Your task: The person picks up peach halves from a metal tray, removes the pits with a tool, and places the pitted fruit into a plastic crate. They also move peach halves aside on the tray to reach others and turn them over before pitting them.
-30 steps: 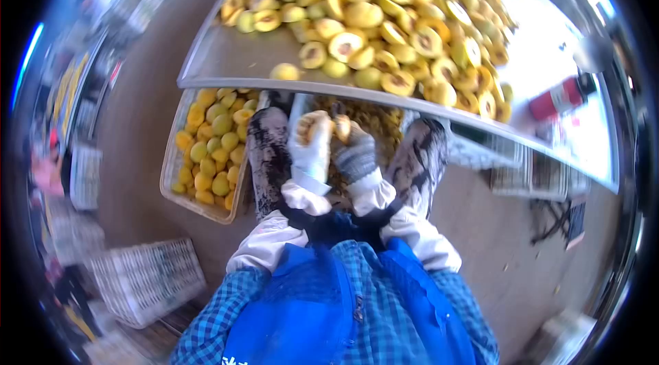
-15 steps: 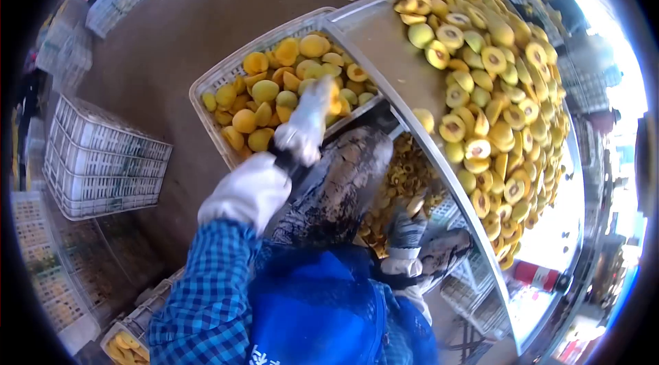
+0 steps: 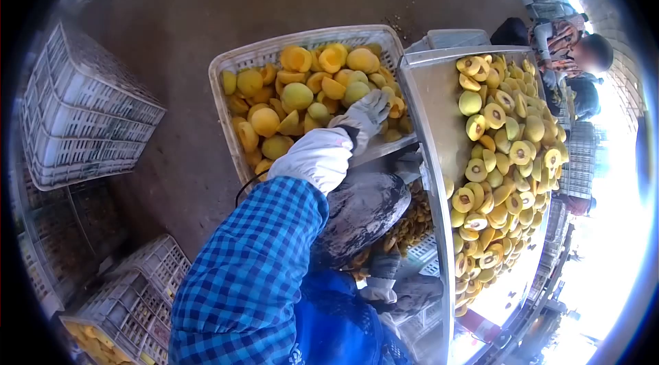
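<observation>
My left hand (image 3: 364, 118), in a pale glove, reaches over the right side of a white plastic crate (image 3: 218, 66). Its fingers curl at a yellow peach half (image 3: 395, 106) among the fruit. Whole-looking and halved yellow peaches (image 3: 297, 96) fill this crate. Lower down, near my lap, is my right hand (image 3: 384, 265) in a grey glove; its fingers are dark and partly hidden. Brownish scraps of fruit (image 3: 408, 228) lie below it. On the metal table (image 3: 439, 101) to the right, halved peaches (image 3: 504, 159) are heaped, several showing brown centres.
A tall white crate (image 3: 89, 118) stands at the left, and further crates (image 3: 147, 276) sit at lower left, one with yellow fruit. The table's raised metal edge (image 3: 432, 180) runs between my hands and the heap. Another person (image 3: 559, 46) is at upper right. A red cylinder (image 3: 480, 327) lies low right.
The view has shifted, bringing the crate and table to a new angle. My left hand has come slightly back toward the crate's near right side; its fingers now rest lower among the fruit.
</observation>
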Demonstrator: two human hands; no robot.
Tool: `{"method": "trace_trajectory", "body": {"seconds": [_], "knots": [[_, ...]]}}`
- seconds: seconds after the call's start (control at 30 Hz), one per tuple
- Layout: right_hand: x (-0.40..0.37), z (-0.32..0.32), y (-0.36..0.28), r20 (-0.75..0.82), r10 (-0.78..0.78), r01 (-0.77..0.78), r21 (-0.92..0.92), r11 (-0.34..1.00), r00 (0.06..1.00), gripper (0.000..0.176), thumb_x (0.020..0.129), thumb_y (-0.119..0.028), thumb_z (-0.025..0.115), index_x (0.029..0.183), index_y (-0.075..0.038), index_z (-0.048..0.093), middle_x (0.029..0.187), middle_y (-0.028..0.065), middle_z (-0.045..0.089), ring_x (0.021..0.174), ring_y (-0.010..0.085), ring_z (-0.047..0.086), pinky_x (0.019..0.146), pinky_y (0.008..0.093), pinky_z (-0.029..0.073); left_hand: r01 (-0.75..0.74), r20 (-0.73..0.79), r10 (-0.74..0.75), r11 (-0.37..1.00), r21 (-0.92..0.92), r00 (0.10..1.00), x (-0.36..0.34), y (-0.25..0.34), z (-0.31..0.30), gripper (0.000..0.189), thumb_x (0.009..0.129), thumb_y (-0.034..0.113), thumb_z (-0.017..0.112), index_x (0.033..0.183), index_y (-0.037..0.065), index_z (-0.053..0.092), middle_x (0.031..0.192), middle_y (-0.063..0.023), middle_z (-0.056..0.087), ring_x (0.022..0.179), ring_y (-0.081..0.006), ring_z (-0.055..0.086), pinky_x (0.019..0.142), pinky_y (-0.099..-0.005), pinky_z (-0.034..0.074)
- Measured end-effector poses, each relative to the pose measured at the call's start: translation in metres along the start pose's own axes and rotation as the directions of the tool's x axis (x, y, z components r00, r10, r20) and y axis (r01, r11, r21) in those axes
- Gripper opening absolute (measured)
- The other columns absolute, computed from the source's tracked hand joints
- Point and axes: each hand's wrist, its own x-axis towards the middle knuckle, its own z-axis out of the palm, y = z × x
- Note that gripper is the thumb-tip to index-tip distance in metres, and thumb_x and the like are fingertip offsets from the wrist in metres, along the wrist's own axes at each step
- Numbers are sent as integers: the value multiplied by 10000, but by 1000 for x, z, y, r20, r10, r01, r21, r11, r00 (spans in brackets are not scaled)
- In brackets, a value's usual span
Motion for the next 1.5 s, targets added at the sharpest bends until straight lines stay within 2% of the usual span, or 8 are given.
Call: {"method": "trace_trajectory", "body": {"seconds": [0.07, 0.2, 0.27, 0.4, 0.73, 0.9, 1.17, 1.5], "knots": [[-6, 4, -8, -7, -78, 77, -71, 994, 997, 137, 808, -45, 594, 942, -37, 569, 770, -6, 575, 658, 101, 524, 591, 250, 450, 48, 254, 34, 949, -311, 967, -1, -10, -53, 505, 887, 344, 413, 1332, 106, 411, 1427, -198, 296, 1323, -343, 274, 1111, -424, 159], [-15, -4, 0, -106, -8, 27, 182, 983, 994, 100, 811, -47, 586, 908, -55, 563, 685, -23, 535, 558, 79, 465, 482, 244, 390, 135, -198, -310, 789, -599, 930, -75, -51, -121, 354, 779, 214, 606, 1103, 82, 554, 1132, -157, 548, 1035, -336, 528, 905, -449, 418], [-13, -13, -1, -68, 242, -196, 402, 894, 968, 81, 814, -72, 593, 890, -79, 564, 633, -37, 501, 494, 71, 422, 422, 239, 341, 229, -523, -536, 810, -539, 663, -143, -89, -127, 325, 734, 126, 648, 1043, 69, 568, 982, -148, 595, 947, -332, 556, 850, -441, 442], [-23, -17, -16, -28, 267, -233, 405, 884, 963, 148, 813, -165, 617, 924, -75, 580, 580, -19, 492, 405, 97, 406, 365, 240, 319, 647, -17, -993, 89, -758, 116, -250, -120, -70, 523, 744, 161, 702, 1183, 29, 451, 1067, -161, 522, 936, -299, 542, 826, -398, 448], [-35, -18, 10, -60, 65, -33, 432, 901, 996, 101, 800, -134, 603, 867, -72, 561, 558, 2, 490, 395, 128, 431, 348, 275, 352, 149, 649, -680, -642, -752, 340, -245, -90, -99, 335, 844, 268, 558, 1097, 50, 533, 924, -85, 572, 798, -229, 585, 670, -376, 514], [-48, -24, -18, -51, 280, -213, 523, 825, 959, 103, 790, -128, 613, 836, -81, 534, 545, -7, 455, 398, 138, 425, 362, 294, 349, 211, 625, -675, -595, -776, 392, -259, -69, -98, 399, 858, 299, 556, 1125, 13, 481, 937, -114, 565, 800, -256, 615, 677, -376, 545], [-40, -18, 1, -47, 222, -165, 522, 837, 974, 116, 789, -128, 626, 876, -72, 572, 565, -7, 503, 415, 109, 438, 364, 251, 331, 294, 592, -784, -531, -794, 183, -297, -27, -87, 347, 916, 419, 491, 819, 86, 517, 627, 13, 443, 543, -119, 449, 499, -248, 410], [-2, -3, 50, 125, 183, -215, 729, 649, 975, 155, 924, -109, 446, 1011, -69, 569, 839, 36, 573, 648, 103, 529, 517, 222, 419, 379, 632, -725, -523, -764, 273, -308, -48, -141, 253, 900, 355, 532, 850, 107, 526, 660, 28, 456, 563, -113, 461, 493, -251, 391]]}}
